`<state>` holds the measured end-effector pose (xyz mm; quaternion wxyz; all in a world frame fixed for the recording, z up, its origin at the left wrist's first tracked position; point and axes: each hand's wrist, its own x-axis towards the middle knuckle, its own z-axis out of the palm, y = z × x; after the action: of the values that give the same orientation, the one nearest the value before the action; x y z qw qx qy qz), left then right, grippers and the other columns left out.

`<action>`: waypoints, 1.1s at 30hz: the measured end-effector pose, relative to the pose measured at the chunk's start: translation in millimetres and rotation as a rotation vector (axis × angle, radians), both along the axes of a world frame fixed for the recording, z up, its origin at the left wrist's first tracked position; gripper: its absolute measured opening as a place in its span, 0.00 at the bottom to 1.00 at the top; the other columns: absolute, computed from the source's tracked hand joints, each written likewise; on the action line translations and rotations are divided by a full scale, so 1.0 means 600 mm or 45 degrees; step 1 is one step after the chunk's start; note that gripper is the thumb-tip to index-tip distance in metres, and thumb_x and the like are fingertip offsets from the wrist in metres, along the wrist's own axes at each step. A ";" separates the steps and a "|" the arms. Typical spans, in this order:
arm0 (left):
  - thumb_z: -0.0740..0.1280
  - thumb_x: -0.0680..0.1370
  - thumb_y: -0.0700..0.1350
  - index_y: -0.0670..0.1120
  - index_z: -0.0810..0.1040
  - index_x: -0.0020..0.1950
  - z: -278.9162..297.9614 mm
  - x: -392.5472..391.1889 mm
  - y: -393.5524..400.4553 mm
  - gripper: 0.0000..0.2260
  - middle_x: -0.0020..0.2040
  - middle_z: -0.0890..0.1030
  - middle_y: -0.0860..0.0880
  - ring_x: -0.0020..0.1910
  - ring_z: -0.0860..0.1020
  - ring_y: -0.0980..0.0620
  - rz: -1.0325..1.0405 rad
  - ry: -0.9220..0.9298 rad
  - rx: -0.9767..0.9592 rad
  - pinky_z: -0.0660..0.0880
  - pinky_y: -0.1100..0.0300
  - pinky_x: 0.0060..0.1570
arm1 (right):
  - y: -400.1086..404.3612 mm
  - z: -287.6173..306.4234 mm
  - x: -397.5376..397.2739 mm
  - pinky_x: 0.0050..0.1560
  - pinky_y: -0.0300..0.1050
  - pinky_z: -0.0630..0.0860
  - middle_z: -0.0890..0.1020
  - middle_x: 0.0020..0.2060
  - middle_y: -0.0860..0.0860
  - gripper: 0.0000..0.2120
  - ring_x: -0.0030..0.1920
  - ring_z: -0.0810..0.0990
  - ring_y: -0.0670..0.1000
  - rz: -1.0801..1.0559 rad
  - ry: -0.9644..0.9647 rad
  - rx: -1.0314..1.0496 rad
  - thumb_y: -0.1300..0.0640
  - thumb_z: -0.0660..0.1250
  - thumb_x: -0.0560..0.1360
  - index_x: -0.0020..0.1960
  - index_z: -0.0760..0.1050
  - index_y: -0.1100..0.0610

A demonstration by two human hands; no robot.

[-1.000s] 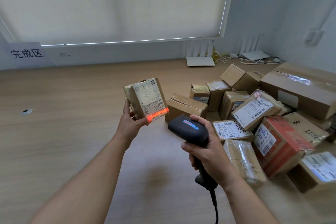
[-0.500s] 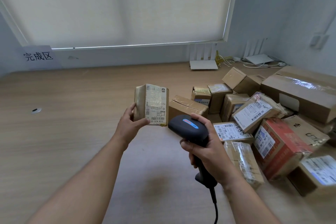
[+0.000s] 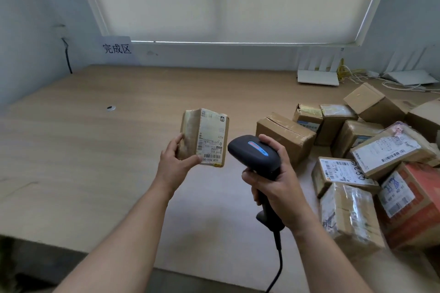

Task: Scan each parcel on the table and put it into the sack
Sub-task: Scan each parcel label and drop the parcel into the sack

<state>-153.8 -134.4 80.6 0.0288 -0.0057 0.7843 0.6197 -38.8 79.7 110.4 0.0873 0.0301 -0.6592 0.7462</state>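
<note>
Here the parcel (image 3: pixel 204 137) stands upright mid-frame above the worktop (image 3: pixel 95 150), the left hand (image 3: pixel 175 166) pinching its lower edge with curled fingers, the right hand (image 3: pixel 273 181) wrapped round the scanner (image 3: pixel 253 153) just beside it; this looks like the scanning step, and next the parcel must go to a sack not in view.

Left grip (image 3: pixel 175 165) pinching, right grip (image 3: pixel 273 185) wrapped.

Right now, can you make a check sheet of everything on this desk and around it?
Surface: wooden table, small round metal fitting.
Job's things: taped parcel held up, label toward camera; parcel pile on right; sack not seen.
Clutter: two white routers.
Hands: left hand grips parcel; right hand grips black scanner.
Cables: scanner cord; white and yellow wires by routers.
Surroundings: window blind, paper sign.
</note>
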 end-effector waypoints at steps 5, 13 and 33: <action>0.75 0.57 0.57 0.61 0.66 0.70 0.000 0.033 -0.081 0.41 0.63 0.74 0.47 0.61 0.75 0.51 0.150 0.038 -0.028 0.75 0.48 0.61 | -0.069 0.005 -0.013 0.25 0.44 0.71 0.80 0.52 0.54 0.34 0.25 0.72 0.55 0.104 0.039 -0.006 0.69 0.73 0.69 0.58 0.72 0.32; 0.74 0.59 0.57 0.62 0.65 0.70 0.024 0.058 -0.221 0.40 0.64 0.73 0.48 0.61 0.75 0.52 0.302 0.166 -0.011 0.76 0.49 0.60 | -0.204 0.038 -0.029 0.26 0.46 0.72 0.80 0.51 0.53 0.33 0.26 0.71 0.55 0.272 0.086 -0.008 0.69 0.72 0.69 0.59 0.72 0.34; 0.75 0.66 0.52 0.59 0.65 0.72 0.087 0.206 -0.780 0.36 0.67 0.69 0.50 0.62 0.72 0.52 0.903 0.387 -0.088 0.72 0.57 0.60 | -0.760 0.085 -0.057 0.22 0.45 0.70 0.78 0.48 0.58 0.33 0.22 0.70 0.53 0.694 0.194 0.052 0.76 0.67 0.72 0.64 0.68 0.43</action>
<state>-30.4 -602.1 132.5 -0.3039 -0.1857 0.7493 0.5583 -73.2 -376.0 161.5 -0.0678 0.2641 -0.6332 0.7243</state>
